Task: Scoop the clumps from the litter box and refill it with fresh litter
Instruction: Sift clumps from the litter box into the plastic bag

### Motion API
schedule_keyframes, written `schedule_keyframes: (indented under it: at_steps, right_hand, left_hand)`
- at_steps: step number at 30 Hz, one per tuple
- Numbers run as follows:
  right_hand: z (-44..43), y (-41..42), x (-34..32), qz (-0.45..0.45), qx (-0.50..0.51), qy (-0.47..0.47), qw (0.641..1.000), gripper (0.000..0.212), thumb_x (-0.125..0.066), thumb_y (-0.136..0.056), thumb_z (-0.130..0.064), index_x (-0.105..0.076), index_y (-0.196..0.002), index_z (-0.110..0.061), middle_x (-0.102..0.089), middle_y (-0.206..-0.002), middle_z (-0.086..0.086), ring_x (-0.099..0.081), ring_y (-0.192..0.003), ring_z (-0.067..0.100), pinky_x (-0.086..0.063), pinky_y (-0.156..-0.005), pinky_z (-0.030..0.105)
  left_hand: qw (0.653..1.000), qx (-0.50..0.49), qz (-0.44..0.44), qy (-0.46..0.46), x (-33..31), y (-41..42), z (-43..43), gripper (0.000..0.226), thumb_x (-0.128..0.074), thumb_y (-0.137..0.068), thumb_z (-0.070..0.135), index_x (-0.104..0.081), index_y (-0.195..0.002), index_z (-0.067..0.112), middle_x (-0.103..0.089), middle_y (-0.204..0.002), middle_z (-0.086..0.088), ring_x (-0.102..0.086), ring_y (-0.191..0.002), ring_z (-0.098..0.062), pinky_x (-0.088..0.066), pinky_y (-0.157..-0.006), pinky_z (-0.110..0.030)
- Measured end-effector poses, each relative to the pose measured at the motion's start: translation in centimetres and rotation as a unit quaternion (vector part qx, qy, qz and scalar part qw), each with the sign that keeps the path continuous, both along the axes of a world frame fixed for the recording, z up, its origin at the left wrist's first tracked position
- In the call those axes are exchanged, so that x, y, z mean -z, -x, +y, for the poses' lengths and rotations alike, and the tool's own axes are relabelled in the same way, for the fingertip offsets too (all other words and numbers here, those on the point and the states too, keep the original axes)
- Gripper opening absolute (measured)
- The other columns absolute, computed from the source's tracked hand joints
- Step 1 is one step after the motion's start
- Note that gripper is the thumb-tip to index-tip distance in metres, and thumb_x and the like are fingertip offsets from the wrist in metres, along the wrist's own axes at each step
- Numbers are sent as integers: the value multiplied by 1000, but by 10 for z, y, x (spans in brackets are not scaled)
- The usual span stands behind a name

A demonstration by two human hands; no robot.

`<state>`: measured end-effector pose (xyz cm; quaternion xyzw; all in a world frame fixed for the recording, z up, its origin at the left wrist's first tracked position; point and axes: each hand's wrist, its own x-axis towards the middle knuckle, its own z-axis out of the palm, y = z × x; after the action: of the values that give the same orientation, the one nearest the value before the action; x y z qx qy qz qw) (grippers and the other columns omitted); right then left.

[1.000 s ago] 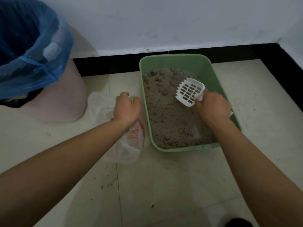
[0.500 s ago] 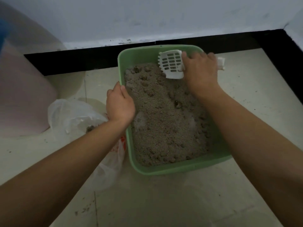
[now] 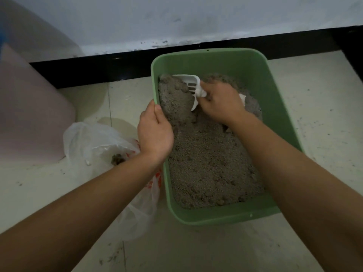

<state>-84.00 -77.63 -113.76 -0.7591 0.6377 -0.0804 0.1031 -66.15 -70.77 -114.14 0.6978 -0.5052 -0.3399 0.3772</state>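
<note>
Since the earlier frame, the white scoop (image 3: 191, 89) has been lowered from the far rim into the litter (image 3: 208, 160) at the far left corner of the box, where its slotted bowl is now part buried under a heap of grey grains. Left of the left hand, a pink bin (image 3: 29, 114) is seen on the floor (image 3: 196, 250), and just beside that hand a clear plastic bag (image 3: 92, 142) with red print is spread open, a dark clump (image 3: 117, 159) lying inside it. The left hand (image 3: 155, 132) is curled over the left rim of the green litter box (image 3: 255, 65), thumb pressed on the edge, fingers hidden outside the wall. Right of it, the right hand (image 3: 221, 101) is closed around the scoop's handle, knuckles up, above the litter. Grey litter fills the box floor beneath and nearer than both hands.
</note>
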Motion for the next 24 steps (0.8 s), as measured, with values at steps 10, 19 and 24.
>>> schedule_keyframes:
  at_steps: [10,19,24]
  right_hand:
    - [50,9,14,-285,106,-116,946,24,-61,-95,-27,-72,-115,-19,-70,-80,6,-51,-60,12,-42,-61,27]
    - [101,25,9,-377,148,-135,905,34,-66,-93,-26,-67,-127,-23,-70,-110,-9,-63,-101,10,-49,-89,28]
    - [127,38,-4,-375,149,-117,907,33,-68,-92,-24,-68,-125,-23,-70,-113,-9,-63,-104,8,-48,-92,26]
  left_hand:
    - [999,-7,36,-14,-5,-3,2,44,-27,-106,31,-55,-131,9,-62,-123,-12,-56,-117,-28,-45,-104,-46]
    - [983,-22,162,-87,-24,-10,22,27,-36,-106,28,-61,-100,21,-63,-94,5,-56,-88,-8,-44,-93,-27]
    - [971,-31,182,-150,-32,-19,45,34,-43,-97,26,-69,-99,4,-66,-87,-11,-60,-83,-24,-49,-77,-34]
